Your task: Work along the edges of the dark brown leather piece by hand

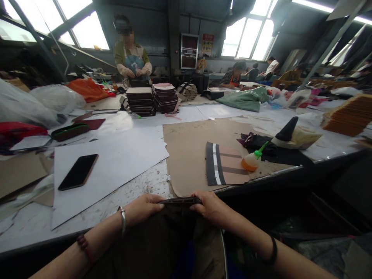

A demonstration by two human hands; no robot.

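My left hand (144, 209) and my right hand (211, 207) pinch the two ends of the folded top edge of a dark brown fabric piece (178, 201), thumbs on the near side. It is held level at the table's front edge, and its lower part hangs toward my lap in shadow. Whether it is a bag or a loose panel I cannot tell. Just beyond my right hand lies a flat pinkish-tan panel (232, 161) with dark stripes and a black-and-white band. A small bottle of amber liquid with a green spout (252, 161) touches its right side.
A phone (78, 172) rests on white sheeting at left. Brown paper (188, 155) covers the middle. Stacks of dark-edged panels (140, 101) stand farther back, with a co-worker (132, 58) behind them. Dark cloth (279, 151) and a black-tipped tool (287, 130) lie at right.
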